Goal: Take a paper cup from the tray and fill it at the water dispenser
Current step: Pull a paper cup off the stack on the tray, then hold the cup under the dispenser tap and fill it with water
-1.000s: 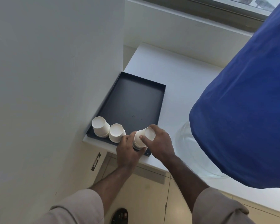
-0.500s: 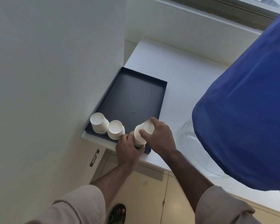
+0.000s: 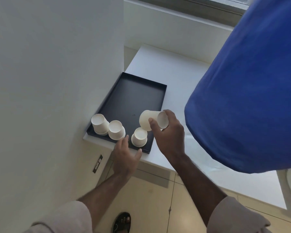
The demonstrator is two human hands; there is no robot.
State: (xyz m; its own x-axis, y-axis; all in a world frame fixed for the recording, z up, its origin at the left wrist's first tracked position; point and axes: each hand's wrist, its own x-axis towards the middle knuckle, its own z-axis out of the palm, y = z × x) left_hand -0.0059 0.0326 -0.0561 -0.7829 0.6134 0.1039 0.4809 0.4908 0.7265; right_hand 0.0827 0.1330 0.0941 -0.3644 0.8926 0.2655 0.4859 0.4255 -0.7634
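A dark tray [image 3: 138, 96] lies on a white counter beside the wall. Three white paper cups stand upside down along its near edge: one at the left [image 3: 99, 124], one in the middle [image 3: 116, 130], one at the right [image 3: 139, 137]. My right hand [image 3: 168, 132] holds a fourth paper cup [image 3: 149, 121] tilted on its side above the tray's near right corner. My left hand [image 3: 126, 157] hovers open just in front of the tray's near edge, holding nothing. A large blue-covered water bottle [image 3: 250, 91] fills the right side.
The white counter [image 3: 175, 73] runs back to a wall and a window ledge. A white wall [image 3: 57, 64] stands close on the left, with a small wall plate [image 3: 97, 163] below counter level. Beige floor tiles and my sandalled foot [image 3: 122, 222] show below.
My right hand has pulled one cup off the rightmost stack and lifted it up and right. My left hand has let go of that stack and drawn back, open.
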